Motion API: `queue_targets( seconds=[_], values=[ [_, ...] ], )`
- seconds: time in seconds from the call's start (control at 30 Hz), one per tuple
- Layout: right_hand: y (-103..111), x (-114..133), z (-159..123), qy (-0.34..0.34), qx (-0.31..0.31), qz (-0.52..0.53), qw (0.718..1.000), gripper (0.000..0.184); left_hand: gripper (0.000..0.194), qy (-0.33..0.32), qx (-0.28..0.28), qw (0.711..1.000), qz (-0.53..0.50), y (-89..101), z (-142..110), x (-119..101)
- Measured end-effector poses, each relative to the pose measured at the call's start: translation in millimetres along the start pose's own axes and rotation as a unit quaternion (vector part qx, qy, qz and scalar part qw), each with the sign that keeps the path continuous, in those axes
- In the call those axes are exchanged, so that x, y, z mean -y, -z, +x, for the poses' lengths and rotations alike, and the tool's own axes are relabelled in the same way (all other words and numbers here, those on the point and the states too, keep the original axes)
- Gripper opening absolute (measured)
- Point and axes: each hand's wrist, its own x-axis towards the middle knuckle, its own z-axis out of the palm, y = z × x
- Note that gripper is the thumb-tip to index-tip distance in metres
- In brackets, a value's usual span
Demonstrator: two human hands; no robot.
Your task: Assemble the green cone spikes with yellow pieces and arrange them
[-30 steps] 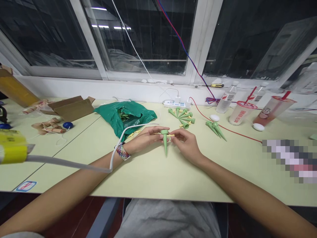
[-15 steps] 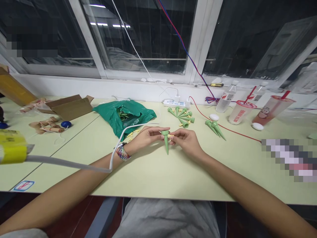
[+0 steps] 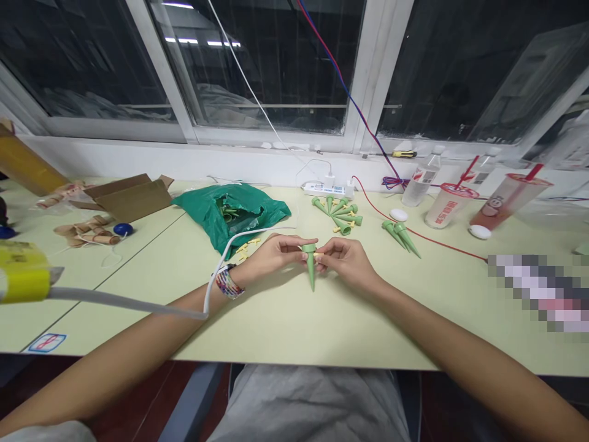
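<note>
One pale table (image 3: 294, 331) spans the frame, its near edge running across the lower part. On it, left of centre, lies one green plastic bag (image 3: 202, 205), torn open over green pieces too bunched to count. One open cardboard box (image 3: 131, 199) sits farther toward the left.

Two hands meet at the middle of the frame. The left hand (image 3: 276, 253) grips one green spike (image 3: 311, 270) by its head, the point hanging downward; the right hand (image 3: 347, 258) is closed in a pinch on one small yellow piece (image 3: 318, 258) at the spike's side.

At upper right stand two drink cups (image 3: 451, 205), each with one red straw, and two clear bottles (image 3: 419, 184) behind them. One white power strip (image 3: 317, 189) lies just above centre. Below it, about six more spikes (image 3: 342, 224) fan out, points together, with yellow pieces on them; two others (image 3: 405, 236) lie side by side right of centre. Two white ovals (image 3: 398, 215) rest near the cups, and one blue ball (image 3: 123, 229) at left. Several loose yellow pieces (image 3: 243, 249), partly hidden and uncountable, lie beside the left hand.
</note>
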Motion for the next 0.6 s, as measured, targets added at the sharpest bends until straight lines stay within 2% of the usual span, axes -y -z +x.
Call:
queue_targets(
  seconds=[0.2, 0.3, 0.4, 0.43, 0.47, 0.53, 0.6],
  values=[
    [4, 5, 0, 0.051, 0.021, -0.079, 0.995, 0.023, 0.043, 0.036, 0.03, 0.997, -0.065, -0.7, -2, 3],
    [8, 21, 0, 0.067, 0.028, -0.151, 0.986, 0.016, 0.044, 0.018, 0.013, 0.995, -0.102, -3.9, 1, 0],
    [0, 58, -17, 0.14, -0.059, -0.258, 0.954, 0.009, 0.046, -0.008, -0.03, 0.986, -0.162, -3.1, 5, -5],
    [-6, 74, -28, 0.163, -0.077, -0.255, 0.95, 0.011, 0.047, -0.014, -0.042, 0.982, -0.181, -0.9, 7, -6],
    [-13, 92, -41, 0.168, -0.064, -0.224, 0.958, 0.012, 0.047, -0.018, -0.053, 0.979, -0.198, 2.1, 8, -6],
    [-26, 128, -75, 0.147, 0.033, -0.13, 0.98, 0.022, 0.047, -0.024, -0.078, 0.971, -0.225, 9.8, 9, -5],
    [-34, 156, -113, 0.171, 0.147, -0.063, 0.972, 0.025, 0.045, -0.027, -0.102, 0.964, -0.243, 16.9, 10, -3]
  ],
)
